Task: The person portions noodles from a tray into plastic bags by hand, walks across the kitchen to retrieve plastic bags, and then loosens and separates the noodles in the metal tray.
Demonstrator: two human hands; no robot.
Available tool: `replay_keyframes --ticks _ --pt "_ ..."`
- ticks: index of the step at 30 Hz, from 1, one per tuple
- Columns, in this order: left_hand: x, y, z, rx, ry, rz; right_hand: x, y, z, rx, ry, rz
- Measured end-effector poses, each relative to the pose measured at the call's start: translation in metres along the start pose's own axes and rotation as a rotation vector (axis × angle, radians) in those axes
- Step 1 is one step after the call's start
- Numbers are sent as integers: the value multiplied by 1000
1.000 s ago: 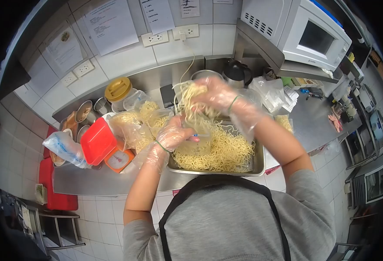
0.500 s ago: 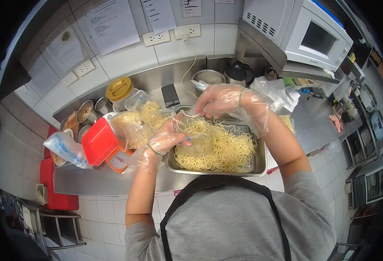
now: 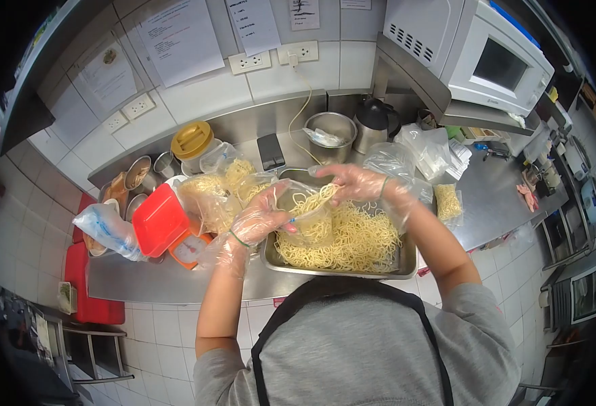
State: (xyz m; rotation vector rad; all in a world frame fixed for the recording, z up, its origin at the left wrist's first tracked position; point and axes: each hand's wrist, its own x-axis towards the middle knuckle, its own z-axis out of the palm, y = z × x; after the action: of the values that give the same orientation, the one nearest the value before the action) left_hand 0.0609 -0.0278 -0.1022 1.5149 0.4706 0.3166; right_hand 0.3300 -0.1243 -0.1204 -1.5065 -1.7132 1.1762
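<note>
My left hand, in a clear plastic glove, is closed on the rim of a clear plastic bag with noodles inside. My right hand, gloved too, pinches a small bunch of noodles at the bag's mouth. Beneath both hands, a metal tray holds a large heap of loose yellow noodles. Left of my left hand lie filled noodle bags, beside a red plastic container and an orange scale.
Behind the tray are a black phone, a metal pot and a dark-lidded jug. A yellow-lidded tub is at the back left. One filled bag lies right of the tray, under a shelf with a microwave.
My right hand first dropped noodles at the bag, then moved down and now grips a small bunch at its mouth. My left hand has stayed on the bag. The view has shifted slightly.
</note>
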Motion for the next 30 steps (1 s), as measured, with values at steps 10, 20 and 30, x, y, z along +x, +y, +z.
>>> replay_keyframes --ticks 10,20,30 --pt "26 8 26 517 51 55 19 -97 51 -534 344 23" --pt "10 23 40 705 75 -73 41 -21 27 -268 746 -165" --pt "0 0 2 506 -107 93 -13 33 37 -460 214 224"
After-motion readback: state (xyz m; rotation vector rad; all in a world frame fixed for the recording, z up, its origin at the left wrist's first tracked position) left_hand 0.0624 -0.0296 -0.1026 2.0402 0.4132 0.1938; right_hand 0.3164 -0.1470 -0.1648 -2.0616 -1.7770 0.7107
